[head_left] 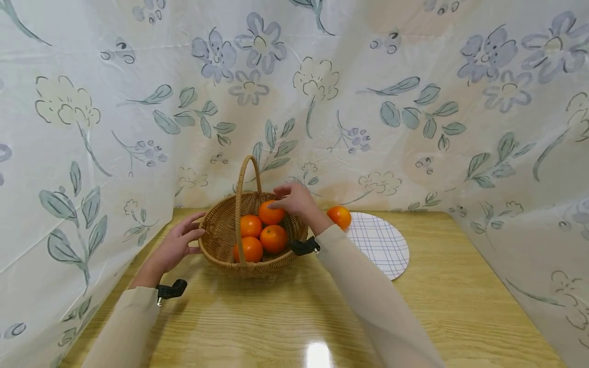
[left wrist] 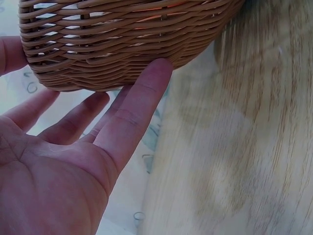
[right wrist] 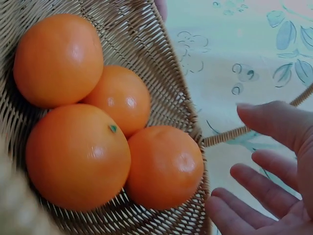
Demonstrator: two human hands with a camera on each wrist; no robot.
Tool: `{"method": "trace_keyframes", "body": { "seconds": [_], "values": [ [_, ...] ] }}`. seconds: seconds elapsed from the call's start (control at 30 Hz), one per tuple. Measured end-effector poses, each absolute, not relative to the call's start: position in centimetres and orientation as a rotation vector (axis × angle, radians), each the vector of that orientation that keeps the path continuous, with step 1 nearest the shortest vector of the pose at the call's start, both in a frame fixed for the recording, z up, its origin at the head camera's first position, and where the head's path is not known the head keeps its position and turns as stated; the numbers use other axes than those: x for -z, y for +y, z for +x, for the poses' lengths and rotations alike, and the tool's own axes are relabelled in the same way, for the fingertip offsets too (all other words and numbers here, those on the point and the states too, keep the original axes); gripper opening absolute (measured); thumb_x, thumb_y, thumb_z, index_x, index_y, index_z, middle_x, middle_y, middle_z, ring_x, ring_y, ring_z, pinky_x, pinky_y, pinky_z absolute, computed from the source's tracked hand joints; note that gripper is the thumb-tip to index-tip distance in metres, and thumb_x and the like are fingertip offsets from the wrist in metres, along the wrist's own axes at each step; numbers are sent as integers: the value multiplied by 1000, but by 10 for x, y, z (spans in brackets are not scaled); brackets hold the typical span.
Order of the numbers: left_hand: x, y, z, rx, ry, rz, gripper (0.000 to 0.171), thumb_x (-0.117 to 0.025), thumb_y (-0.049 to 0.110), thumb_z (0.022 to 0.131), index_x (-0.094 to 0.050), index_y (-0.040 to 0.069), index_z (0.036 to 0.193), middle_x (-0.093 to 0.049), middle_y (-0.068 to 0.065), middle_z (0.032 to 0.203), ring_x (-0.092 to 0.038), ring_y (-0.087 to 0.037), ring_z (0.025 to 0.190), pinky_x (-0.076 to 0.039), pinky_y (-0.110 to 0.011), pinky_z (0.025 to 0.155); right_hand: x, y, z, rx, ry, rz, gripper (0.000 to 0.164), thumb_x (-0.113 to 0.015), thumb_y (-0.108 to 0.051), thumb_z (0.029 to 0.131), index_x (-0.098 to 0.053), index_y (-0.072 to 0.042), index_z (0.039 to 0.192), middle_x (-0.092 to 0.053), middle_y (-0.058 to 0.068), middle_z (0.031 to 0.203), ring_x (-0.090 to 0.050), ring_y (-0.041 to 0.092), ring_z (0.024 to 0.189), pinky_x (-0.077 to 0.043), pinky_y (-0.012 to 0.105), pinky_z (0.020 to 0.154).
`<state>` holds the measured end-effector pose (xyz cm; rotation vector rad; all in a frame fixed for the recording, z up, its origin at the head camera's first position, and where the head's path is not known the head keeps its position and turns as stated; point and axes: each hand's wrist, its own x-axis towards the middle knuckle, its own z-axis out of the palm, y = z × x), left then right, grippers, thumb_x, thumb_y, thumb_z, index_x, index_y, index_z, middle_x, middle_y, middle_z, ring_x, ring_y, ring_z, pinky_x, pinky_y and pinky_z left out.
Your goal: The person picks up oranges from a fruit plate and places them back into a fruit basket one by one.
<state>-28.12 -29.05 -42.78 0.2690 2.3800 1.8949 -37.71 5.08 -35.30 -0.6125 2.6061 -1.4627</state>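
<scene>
A brown wicker basket with a tall arched handle holds several oranges. My left hand is at the basket's left side. In the left wrist view, its fingers spread fairly straight along the outer weave, with one fingertip against the lower wall. My right hand hovers over the basket's back right rim, beside the rearmost orange. From the right wrist view, the fingers of the right hand are parted and loosely bent, holding nothing. The oranges lie bunched against each other.
Another orange sits at the left edge of a round white mat with blue grid lines, just beyond my right wrist. Both lie on a wooden table. A floral cloth hangs behind and along the sides.
</scene>
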Motion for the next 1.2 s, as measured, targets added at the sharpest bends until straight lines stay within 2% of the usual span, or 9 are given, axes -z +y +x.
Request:
{"method": "trace_keyframes", "body": {
  "seconds": [0.17,0.43,0.67,0.77,0.87,1.1,1.2],
  "values": [
    [429,-291,-283,-1901,2371,283,62,-47,21,110,-18,11,165,-28,-33,159,-52,-35,129,-61,-39,87,354,65,-377,1581,2538,-614,55,-86,-23,84,-68,-10,134,-68,13,135,-65,28,125,-55,41,103],
    [431,-291,-279,-1908,2372,261,62,-47,21,110,-19,11,165,-29,-33,159,-53,-33,128,-61,-38,87,360,94,-377,1771,2505,-605,52,-86,-24,84,-69,-13,132,-70,10,132,-67,28,121,-53,45,106],
    [430,-290,-276,-1902,2383,281,62,-47,22,110,-18,11,165,-28,-33,158,-53,-32,128,-61,-38,87,366,129,-371,1925,2464,-620,49,-81,-22,89,-66,-12,135,-68,11,134,-62,32,129,-51,47,107],
    [430,-290,-275,-1895,2390,285,62,-47,23,110,-19,11,164,-29,-33,159,-53,-31,127,-61,-38,87,370,143,-369,1979,2475,-603,48,-82,-24,88,-68,-11,132,-68,11,134,-62,31,128,-52,47,106],
    [430,-291,-275,-1893,2395,282,62,-47,23,110,-19,12,165,-29,-33,159,-53,-30,127,-61,-38,87,375,154,-368,2024,2501,-581,47,-84,-26,87,-69,-10,129,-69,12,133,-62,32,128,-54,43,105],
    [430,-291,-275,-1901,2388,284,63,-47,23,110,-19,12,165,-29,-33,158,-53,-33,127,-61,-38,87,392,175,-365,2146,2525,-509,48,-84,-25,87,-68,-5,128,-69,14,133,-62,33,128,-56,22,95],
    [431,-292,-275,-1906,2383,290,63,-48,24,110,-18,12,165,-30,-33,157,-53,-34,127,-61,-38,87,404,181,-366,2201,2543,-456,48,-84,-26,87,-68,-3,127,-69,16,132,-63,33,127,-56,22,96]
  ]
}}
